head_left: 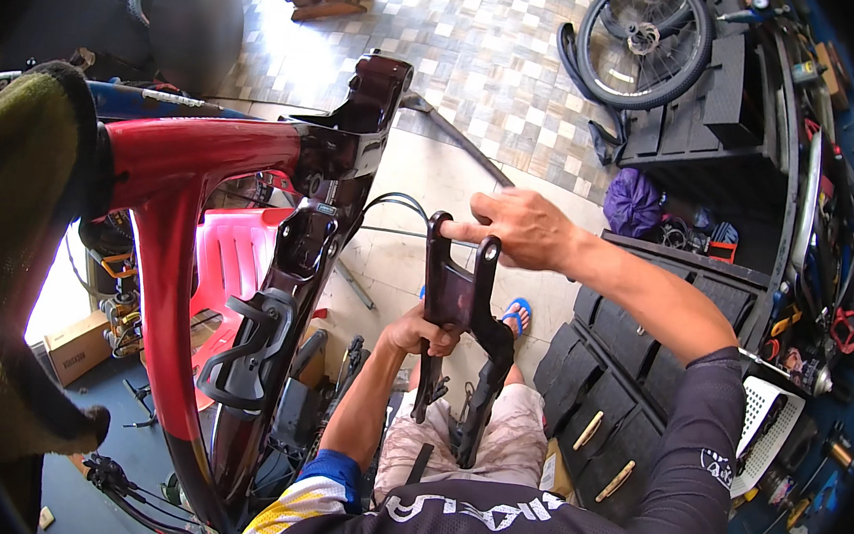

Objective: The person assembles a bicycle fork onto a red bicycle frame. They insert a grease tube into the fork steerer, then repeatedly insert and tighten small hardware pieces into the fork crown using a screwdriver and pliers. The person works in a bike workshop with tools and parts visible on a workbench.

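Observation:
A dark, fork-shaped bicycle swingarm (453, 301) stands upright before my lap, its two prongs pointing up and its longer arm reaching down between my legs. My left hand (420, 333) is closed round its left side, just below the bridge. My right hand (530, 231) comes in from the right. Its index finger is stretched out, the tip touching the top of the left prong, while the other fingers are curled. A hole shows in the right prong's end. Left of the swingarm is a red and dark bicycle frame (169, 161) carrying a black bottle cage (250, 374).
A thin cable (395, 196) arcs between frame and swingarm. Black cases (672, 337) and a white perforated basket (770, 435) stand on the right. Farther off are a bicycle wheel (643, 43) and a purple bag (633, 203). A pink plastic chair (237, 262) is behind the frame.

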Tool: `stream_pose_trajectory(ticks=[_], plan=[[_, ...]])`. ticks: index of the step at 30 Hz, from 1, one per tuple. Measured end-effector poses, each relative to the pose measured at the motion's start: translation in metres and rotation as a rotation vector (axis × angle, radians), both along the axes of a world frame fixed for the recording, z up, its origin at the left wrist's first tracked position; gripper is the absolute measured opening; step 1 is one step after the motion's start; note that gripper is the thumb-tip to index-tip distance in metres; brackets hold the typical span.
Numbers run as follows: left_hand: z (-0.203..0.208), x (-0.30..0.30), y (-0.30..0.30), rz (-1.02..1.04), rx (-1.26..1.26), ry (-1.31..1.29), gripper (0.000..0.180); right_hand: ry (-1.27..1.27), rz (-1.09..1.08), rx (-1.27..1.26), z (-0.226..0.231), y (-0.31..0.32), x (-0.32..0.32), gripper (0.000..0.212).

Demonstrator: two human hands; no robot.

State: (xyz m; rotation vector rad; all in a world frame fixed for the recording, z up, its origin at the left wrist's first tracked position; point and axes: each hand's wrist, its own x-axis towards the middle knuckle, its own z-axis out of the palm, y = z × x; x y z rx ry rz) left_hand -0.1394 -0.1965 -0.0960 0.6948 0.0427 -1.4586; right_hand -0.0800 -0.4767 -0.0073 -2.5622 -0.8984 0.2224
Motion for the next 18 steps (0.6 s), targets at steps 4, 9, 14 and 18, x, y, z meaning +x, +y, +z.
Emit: stream_pose_trajectory(ticks=[4, 9, 14, 18], plan=[[-0.005, -0.002, -0.003, 0.016, -0.03, 0.038, 0.014, 0.66, -0.054, 0.76, -0.035, 0.009, -0.025, 0.073], [-0.005, -0.001, -0.004, 0.042, -0.06, 0.09, 0.02, 1.081, -0.119, 1.045, -0.038, 0.008, -0.031, 0.077], [-0.018, -0.008, 0.004, 0.019, -0.043, 0.084, 0.02, 0.138, 0.012, 0.141, -0.002, -0.006, 0.006, 0.063], [-0.015, -0.005, 0.004, 0.014, -0.028, 0.073, 0.02, -0.07, 0.129, 0.128, 0.005, -0.011, 0.025, 0.058]])
